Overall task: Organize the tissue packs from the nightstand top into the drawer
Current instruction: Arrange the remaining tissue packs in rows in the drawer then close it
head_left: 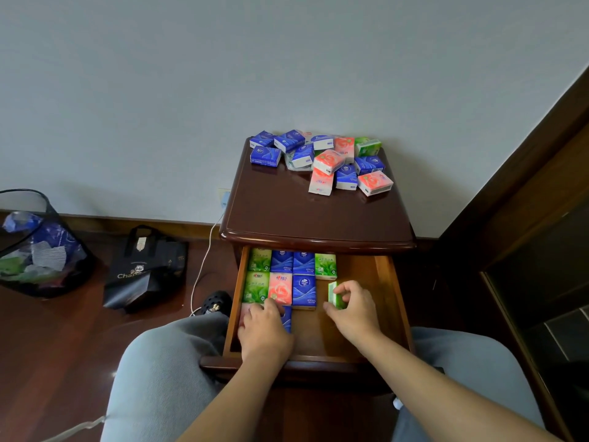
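Several blue, pink and green tissue packs (322, 161) lie in a loose pile at the back of the dark wooden nightstand top (287, 212). The open drawer (387, 282) below holds several packs laid flat in rows on its left side. My right hand (350, 306) pinches a green tissue pack (334, 295) standing on edge in the drawer's middle, right of the rows. My left hand (264, 330) rests on a pink pack (245, 314) and a blue pack (287, 319) in the front row; both are mostly hidden under it.
A black mesh bin (38, 247) and a black paper bag (143, 269) stand on the wooden floor at the left. A white cable (204, 263) runs down beside the nightstand. My knees flank the drawer front. A dark wooden frame (526, 186) rises at the right.
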Demonstrator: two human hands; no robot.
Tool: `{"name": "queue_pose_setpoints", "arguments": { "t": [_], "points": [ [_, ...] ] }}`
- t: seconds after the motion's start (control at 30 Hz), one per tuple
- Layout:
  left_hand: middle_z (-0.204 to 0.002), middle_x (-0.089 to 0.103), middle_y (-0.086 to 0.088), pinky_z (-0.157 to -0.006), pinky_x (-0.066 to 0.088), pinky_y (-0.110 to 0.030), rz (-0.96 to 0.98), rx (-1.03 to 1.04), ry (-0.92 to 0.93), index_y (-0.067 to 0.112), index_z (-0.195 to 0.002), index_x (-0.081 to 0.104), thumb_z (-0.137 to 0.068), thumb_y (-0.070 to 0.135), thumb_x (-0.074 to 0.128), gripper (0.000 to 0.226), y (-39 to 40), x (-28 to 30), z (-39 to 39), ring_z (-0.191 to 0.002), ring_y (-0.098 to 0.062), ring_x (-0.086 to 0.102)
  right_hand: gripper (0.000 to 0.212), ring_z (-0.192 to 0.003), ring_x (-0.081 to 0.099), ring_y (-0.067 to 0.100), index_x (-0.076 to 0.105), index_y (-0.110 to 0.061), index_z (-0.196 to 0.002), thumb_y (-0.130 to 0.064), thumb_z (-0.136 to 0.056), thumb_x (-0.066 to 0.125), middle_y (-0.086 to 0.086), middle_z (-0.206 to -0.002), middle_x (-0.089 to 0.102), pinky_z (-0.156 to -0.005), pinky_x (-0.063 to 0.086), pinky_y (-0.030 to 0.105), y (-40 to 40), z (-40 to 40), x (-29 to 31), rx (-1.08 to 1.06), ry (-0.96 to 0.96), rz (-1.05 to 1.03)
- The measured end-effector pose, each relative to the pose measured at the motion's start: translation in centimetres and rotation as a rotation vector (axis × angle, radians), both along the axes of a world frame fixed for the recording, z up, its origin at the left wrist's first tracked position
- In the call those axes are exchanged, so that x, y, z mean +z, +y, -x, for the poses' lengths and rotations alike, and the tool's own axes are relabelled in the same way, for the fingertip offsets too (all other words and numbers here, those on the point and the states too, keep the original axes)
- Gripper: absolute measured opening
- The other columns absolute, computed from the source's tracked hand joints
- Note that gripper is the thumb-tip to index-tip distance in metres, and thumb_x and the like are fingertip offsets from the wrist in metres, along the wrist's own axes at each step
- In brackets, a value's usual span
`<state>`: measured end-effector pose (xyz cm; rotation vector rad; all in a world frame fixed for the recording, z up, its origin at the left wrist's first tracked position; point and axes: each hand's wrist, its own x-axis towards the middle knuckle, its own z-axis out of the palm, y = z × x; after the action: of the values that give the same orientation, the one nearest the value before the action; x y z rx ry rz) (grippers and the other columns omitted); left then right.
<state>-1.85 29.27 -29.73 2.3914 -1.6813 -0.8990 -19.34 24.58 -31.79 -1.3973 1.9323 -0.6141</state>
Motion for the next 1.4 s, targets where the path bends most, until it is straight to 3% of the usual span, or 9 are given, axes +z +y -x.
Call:
{"name": "queue_pose_setpoints", "arguments": {
  "t": [0.13, 0.27, 0.37, 0.47, 0.57, 0.7, 0.83, 1.23, 1.4],
  "points": [
    [-0.144, 0.044, -0.007, -0.113, 0.041, -0.046, 0.019, 0.007, 0.022, 0.026, -0.139, 0.041, -0.089, 0.035, 0.073, 0.059, 0.0, -0.2, -0.1, -0.14, -0.028, 0.04, 0.039, -0.109, 0.057, 0.011, 0.058, -0.036, -0.108, -0.022, -0.085, 0.085, -0.004, -0.117, 0.052, -0.067, 0.045, 0.013, -0.1, -0.2, -0.5, 0.031, -0.002, 0.006],
    [-0.141, 0.047, -0.004, -0.108, 0.043, -0.043, 0.116, -0.017, -0.017, 0.025, -0.14, 0.041, -0.091, 0.042, 0.066, 0.058, 0.1, -0.6, 0.2, -0.135, -0.025, 0.043, 0.046, -0.121, 0.055, 0.017, 0.054, -0.035, -0.114, -0.022, -0.083, 0.086, -0.003, -0.125, 0.05, -0.082, 0.055, 0.026, 0.2, 0.1, -0.7, -0.05, 0.111, 0.042],
    [-0.142, 0.046, -0.002, -0.106, 0.041, -0.04, 0.235, -0.109, -0.095, 0.027, -0.139, 0.04, -0.093, 0.043, 0.059, 0.053, 0.2, -0.9, 0.6, -0.131, -0.023, 0.044, 0.066, -0.125, 0.05, 0.019, 0.049, -0.029, -0.128, -0.028, -0.077, 0.09, 0.001, -0.132, 0.046, -0.086, 0.049, 0.026, 0.0, 0.0, -0.8, -0.062, 0.077, -0.035],
    [-0.152, 0.035, -0.002, -0.112, 0.034, -0.044, 0.271, -0.259, -0.169, 0.03, -0.144, 0.035, -0.092, 0.041, 0.056, 0.057, -0.1, -1.1, 0.9, -0.138, -0.025, 0.036, 0.084, -0.13, 0.048, 0.02, 0.041, -0.027, -0.137, -0.018, -0.071, 0.093, 0.003, -0.138, 0.04, -0.09, 0.047, 0.025, -0.2, -0.3, -1.3, 0.012, 0.062, -0.098],
    [-0.16, 0.024, 0.003, -0.12, 0.025, -0.049, 0.264, -0.39, -0.157, 0.033, -0.149, 0.032, -0.093, 0.038, 0.055, 0.062, -0.6, -1.2, 1.2, -0.147, -0.024, 0.023, 0.088, -0.133, 0.048, 0.023, 0.04, -0.024, -0.141, -0.008, -0.072, 0.091, 0.005, -0.141, 0.041, -0.097, 0.046, 0.027, -0.6, -0.5, -1.8, 0.016, 0.074, -0.099],
    [-0.167, 0.019, 0.009, -0.125, 0.016, -0.054, 0.233, -0.458, -0.117, 0.035, -0.15, 0.037, -0.094, 0.035, 0.054, 0.058, -0.8, -1.6, 1.0, -0.154, -0.021, 0.013, 0.093, -0.139, 0.046, 0.023, 0.036, -0.018, -0.152, -0.007, -0.076, 0.089, 0.007, -0.146, 0.047, -0.108, 0.047, 0.033, -1.6, -0.4, -1.9, 0.0, 0.063, -0.08],
    [-0.169, 0.018, 0.011, -0.127, 0.007, -0.056, 0.177, -0.489, -0.078, 0.035, -0.148, 0.042, -0.097, 0.036, 0.053, 0.053, -1.1, -1.7, 0.9, -0.157, -0.019, 0.007, 0.102, -0.145, 0.042, 0.026, 0.03, -0.017, -0.16, -0.011, -0.077, 0.089, 0.01, -0.155, 0.038, -0.112, 0.044, 0.037, -2.6, -0.1, -1.7, 0.027, 0.062, -0.127],
    [-0.171, 0.013, 0.011, -0.127, 0.002, -0.056, 0.114, -0.492, -0.055, 0.036, -0.153, 0.038, -0.097, 0.036, 0.053, 0.057, -1.4, -1.5, 1.0, -0.159, -0.018, 0.001, 0.077, -0.128, 0.054, 0.022, 0.055, -0.024, -0.144, -0.017, -0.075, 0.09, 0.004, -0.132, 0.055, -0.1, 0.048, 0.03, -3.1, -0.3, -0.9, 0.144, 0.14, -0.096],
    [-0.156, 0.038, 0.011, -0.125, 0.019, -0.045, 0.324, -0.449, -0.086, 0.034, -0.142, 0.049, -0.098, 0.034, 0.051, 0.044, -1.9, 0.0, 1.3, -0.149, -0.016, 0.025, 0.077, -0.134, 0.052, 0.028, 0.048, -0.014, -0.144, -0.031, -0.08, 0.086, 0.01, -0.146, 0.046, -0.098, 0.049, 0.035, -3.0, 0.4, 1.2, 0.082, 0.213, -0.246]
  ]
}}
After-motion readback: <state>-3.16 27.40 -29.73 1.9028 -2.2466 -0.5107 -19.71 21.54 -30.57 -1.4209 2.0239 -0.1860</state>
